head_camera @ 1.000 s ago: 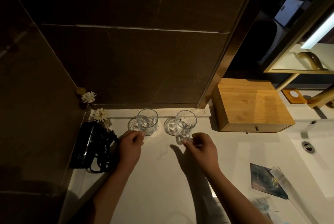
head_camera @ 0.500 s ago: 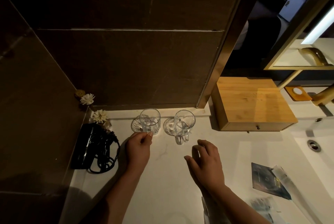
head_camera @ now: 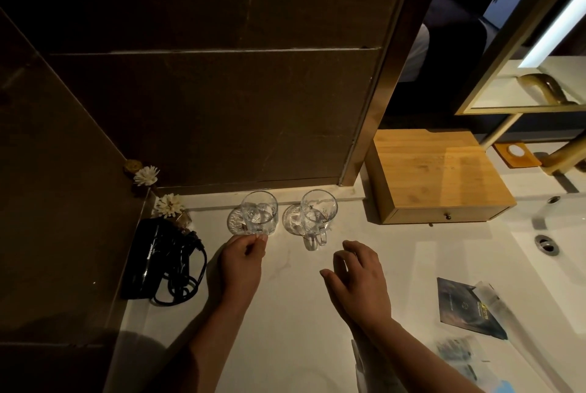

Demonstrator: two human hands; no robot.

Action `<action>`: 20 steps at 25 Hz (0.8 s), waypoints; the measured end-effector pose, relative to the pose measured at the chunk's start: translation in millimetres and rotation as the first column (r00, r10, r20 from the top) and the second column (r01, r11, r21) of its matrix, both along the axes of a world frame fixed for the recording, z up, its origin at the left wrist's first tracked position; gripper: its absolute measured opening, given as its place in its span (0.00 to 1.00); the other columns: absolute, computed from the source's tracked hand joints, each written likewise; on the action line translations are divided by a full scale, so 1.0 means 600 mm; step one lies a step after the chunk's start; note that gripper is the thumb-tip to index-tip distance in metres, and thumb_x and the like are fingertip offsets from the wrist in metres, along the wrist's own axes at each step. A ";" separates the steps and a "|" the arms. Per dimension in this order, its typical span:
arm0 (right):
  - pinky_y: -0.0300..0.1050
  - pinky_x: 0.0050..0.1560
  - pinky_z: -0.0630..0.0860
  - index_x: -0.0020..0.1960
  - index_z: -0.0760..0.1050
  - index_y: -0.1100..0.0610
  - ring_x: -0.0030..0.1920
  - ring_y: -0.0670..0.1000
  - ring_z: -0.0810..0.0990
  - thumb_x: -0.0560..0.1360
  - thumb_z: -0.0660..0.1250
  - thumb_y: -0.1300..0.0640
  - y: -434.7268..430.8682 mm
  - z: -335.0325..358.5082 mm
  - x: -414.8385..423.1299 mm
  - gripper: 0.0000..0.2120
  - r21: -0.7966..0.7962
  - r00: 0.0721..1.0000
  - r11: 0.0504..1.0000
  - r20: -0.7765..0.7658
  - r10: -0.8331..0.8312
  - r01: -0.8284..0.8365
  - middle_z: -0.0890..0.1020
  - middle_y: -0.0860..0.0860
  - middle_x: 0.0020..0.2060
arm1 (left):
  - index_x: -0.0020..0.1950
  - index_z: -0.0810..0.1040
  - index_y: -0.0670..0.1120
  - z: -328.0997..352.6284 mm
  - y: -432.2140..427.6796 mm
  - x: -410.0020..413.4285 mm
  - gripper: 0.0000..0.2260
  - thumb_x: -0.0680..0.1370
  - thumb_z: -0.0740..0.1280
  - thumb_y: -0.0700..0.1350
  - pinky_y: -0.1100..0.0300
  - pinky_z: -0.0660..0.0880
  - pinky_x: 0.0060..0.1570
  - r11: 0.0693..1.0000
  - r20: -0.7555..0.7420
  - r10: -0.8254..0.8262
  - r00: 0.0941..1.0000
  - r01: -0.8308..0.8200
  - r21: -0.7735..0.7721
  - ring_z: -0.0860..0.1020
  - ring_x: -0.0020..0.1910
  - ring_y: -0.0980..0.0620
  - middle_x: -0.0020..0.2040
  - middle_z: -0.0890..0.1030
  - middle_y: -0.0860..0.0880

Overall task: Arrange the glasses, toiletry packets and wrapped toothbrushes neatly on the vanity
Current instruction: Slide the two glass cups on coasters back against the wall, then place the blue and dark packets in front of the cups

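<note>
Two clear glass mugs stand side by side near the back wall of the white vanity (head_camera: 285,323), each on a round glass coaster. My left hand (head_camera: 242,261) pinches the handle of the left glass (head_camera: 259,212). The right glass (head_camera: 318,213) stands free, its handle toward me. My right hand (head_camera: 360,281) hovers open over the counter, a little in front of that glass, holding nothing. A dark toiletry packet (head_camera: 466,308) and a clear wrapped toothbrush (head_camera: 496,307) lie at the right. More packets (head_camera: 456,353) lie blurred near the front right.
A black hair dryer (head_camera: 155,257) with coiled cord lies at the left edge. White flowers (head_camera: 168,206) stand in the back left corner. A wooden drawer box (head_camera: 434,175) sits at the back right, beside the sink (head_camera: 545,243) and brass tap.
My right hand let go of the right glass's handle and drew back toward me, opening. My left hand stayed on the left glass's handle.
</note>
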State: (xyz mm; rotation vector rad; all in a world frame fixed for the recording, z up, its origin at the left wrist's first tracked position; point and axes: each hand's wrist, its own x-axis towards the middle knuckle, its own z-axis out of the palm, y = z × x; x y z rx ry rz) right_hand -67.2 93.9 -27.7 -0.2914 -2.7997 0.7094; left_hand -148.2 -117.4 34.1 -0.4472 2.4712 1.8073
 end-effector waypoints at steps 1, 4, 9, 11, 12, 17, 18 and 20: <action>0.48 0.61 0.73 0.57 0.78 0.51 0.66 0.51 0.72 0.73 0.67 0.38 0.000 0.000 0.000 0.20 0.002 1.000 1.000 -0.003 0.000 0.000 0.77 0.49 0.65 | 0.45 0.84 0.39 -0.001 0.000 0.000 0.07 0.79 0.71 0.42 0.56 0.77 0.46 1.000 0.004 -0.002 1.000 0.002 0.005 0.84 0.46 0.41 0.48 0.85 0.39; 0.48 0.62 0.73 0.57 0.78 0.51 0.66 0.51 0.72 0.73 0.66 0.37 0.000 0.001 0.001 0.21 0.003 1.000 1.000 -0.005 -0.006 0.006 0.77 0.49 0.65 | 0.48 0.84 0.39 -0.008 -0.005 0.001 0.08 0.79 0.70 0.43 0.49 0.79 0.51 1.000 0.022 -0.007 1.000 0.007 0.027 0.85 0.46 0.42 0.51 0.84 0.40; 0.46 0.62 0.73 0.58 0.76 0.49 0.66 0.50 0.70 0.74 0.64 0.36 0.000 0.002 0.000 0.21 -0.002 1.000 1.000 0.017 0.002 -0.002 0.76 0.48 0.65 | 0.56 0.81 0.45 -0.008 -0.010 0.010 0.06 0.80 0.69 0.44 0.53 0.80 0.50 0.998 0.057 -0.038 0.998 0.035 0.050 0.85 0.49 0.45 0.54 0.84 0.43; 0.46 0.62 0.73 0.58 0.76 0.49 0.66 0.51 0.70 0.74 0.64 0.36 0.003 0.008 0.003 0.20 -0.001 0.999 1.000 0.035 0.012 -0.012 0.75 0.48 0.65 | 0.63 0.79 0.47 -0.009 -0.016 0.025 0.12 0.79 0.69 0.43 0.57 0.80 0.48 0.997 0.063 -0.033 0.997 0.028 0.069 0.84 0.48 0.51 0.55 0.83 0.47; 0.46 0.62 0.73 0.58 0.76 0.50 0.66 0.51 0.70 0.74 0.64 0.37 0.003 0.015 0.001 0.20 -0.004 0.998 0.999 0.058 0.033 -0.033 0.75 0.49 0.66 | 0.63 0.79 0.52 -0.013 -0.023 0.036 0.12 0.79 0.69 0.44 0.55 0.81 0.50 0.999 0.052 -0.028 0.998 0.026 0.039 0.84 0.48 0.53 0.55 0.83 0.50; 0.47 0.59 0.76 0.57 0.78 0.52 0.59 0.51 0.76 0.77 0.64 0.45 0.045 0.063 0.029 0.15 -0.169 0.990 0.985 0.126 0.062 -0.040 0.80 0.50 0.59 | 0.49 0.76 0.71 -0.038 -0.017 0.124 0.13 0.76 0.69 0.50 0.45 0.82 0.52 0.937 0.072 -0.246 0.967 0.256 -0.238 0.83 0.48 0.58 0.50 0.83 0.61; 0.49 0.57 0.78 0.57 0.78 0.52 0.56 0.50 0.77 0.77 0.64 0.46 0.060 0.070 0.049 0.14 -0.219 0.994 0.976 0.108 0.029 -0.005 0.81 0.50 0.56 | 0.49 0.76 0.71 -0.037 -0.001 0.142 0.12 0.75 0.69 0.51 0.47 0.82 0.52 0.911 0.070 -0.309 0.948 0.317 -0.264 0.82 0.47 0.61 0.50 0.82 0.63; 0.49 0.56 0.78 0.57 0.79 0.53 0.55 0.50 0.79 0.77 0.65 0.50 0.102 0.081 0.099 0.12 -0.265 0.994 0.961 0.084 -0.063 0.083 0.83 0.50 0.54 | 0.51 0.75 0.72 -0.033 0.041 0.176 0.11 0.73 0.69 0.56 0.50 0.83 0.51 0.817 0.065 -0.498 0.865 0.494 -0.297 0.81 0.50 0.63 0.53 0.79 0.68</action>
